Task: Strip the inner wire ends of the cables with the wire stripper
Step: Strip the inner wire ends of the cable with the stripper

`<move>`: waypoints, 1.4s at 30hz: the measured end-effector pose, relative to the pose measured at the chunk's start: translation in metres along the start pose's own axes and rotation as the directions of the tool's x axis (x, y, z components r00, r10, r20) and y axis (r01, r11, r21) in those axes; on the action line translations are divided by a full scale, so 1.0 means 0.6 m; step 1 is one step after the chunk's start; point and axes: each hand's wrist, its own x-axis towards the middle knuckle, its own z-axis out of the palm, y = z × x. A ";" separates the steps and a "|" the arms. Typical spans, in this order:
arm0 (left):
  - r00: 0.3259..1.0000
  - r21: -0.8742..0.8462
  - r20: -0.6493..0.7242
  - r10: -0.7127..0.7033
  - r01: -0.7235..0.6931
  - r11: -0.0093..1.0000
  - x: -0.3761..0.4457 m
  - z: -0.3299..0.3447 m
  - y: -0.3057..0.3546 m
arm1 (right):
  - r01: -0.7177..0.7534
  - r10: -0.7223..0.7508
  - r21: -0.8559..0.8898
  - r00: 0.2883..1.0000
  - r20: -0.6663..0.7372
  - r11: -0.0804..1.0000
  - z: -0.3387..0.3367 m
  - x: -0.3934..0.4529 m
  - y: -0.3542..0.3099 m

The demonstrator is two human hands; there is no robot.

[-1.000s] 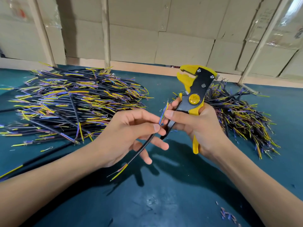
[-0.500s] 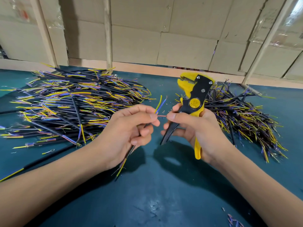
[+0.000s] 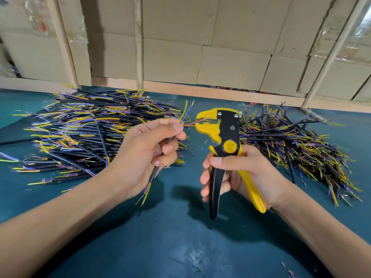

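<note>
My left hand (image 3: 148, 151) grips a short black cable (image 3: 154, 173) above the table, thumb and forefinger pinching it near its upper end. From that end yellow, blue and bare inner wires fan upward, and one red inner wire (image 3: 190, 123) runs right into the jaws of the wire stripper (image 3: 222, 137). My right hand (image 3: 241, 173) holds the yellow and black stripper upright by its two handles, jaws at the top and facing left. More inner wires stick out of the cable's lower end below my left hand.
A large heap of black cables (image 3: 84, 135) with coloured ends lies at the left on the teal table (image 3: 180, 247). A second heap (image 3: 291, 145) lies at the right behind the stripper. Small insulation scraps (image 3: 289, 271) dot the table. Cardboard boxes and wooden posts stand behind.
My right hand has shifted from the wire to both stripper handles and turned the tool upright. The red wire, pinched between both hands before, now sits in the jaws.
</note>
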 end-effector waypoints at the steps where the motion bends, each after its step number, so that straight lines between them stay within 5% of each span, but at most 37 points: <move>1: 1.000 0.002 -0.004 0.001 -0.001 1.000 0.000 -0.001 0.000 | -0.005 0.005 -0.005 1.000 0.007 1.000 -0.001 0.000 0.000; 20: 0.998 0.087 -0.064 0.011 -0.006 0.996 0.002 -0.007 -0.002 | -0.022 0.020 -0.040 0.999 -0.033 0.999 -0.002 0.000 -0.007; 26: 0.999 0.095 -0.054 0.002 0.004 0.995 -0.001 -0.005 -0.001 | -0.054 0.045 -0.048 0.983 -0.176 0.997 0.006 0.002 0.004; 34: 0.994 0.140 -0.094 0.055 -0.042 0.989 0.002 -0.010 0.006 | 0.080 -0.069 0.100 0.991 -0.110 0.992 0.003 0.004 -0.009; 42: 0.997 0.208 0.007 0.080 -0.080 0.975 -0.003 -0.011 -0.003 | -0.005 0.005 0.017 1.000 -0.028 1.000 0.009 -0.004 -0.015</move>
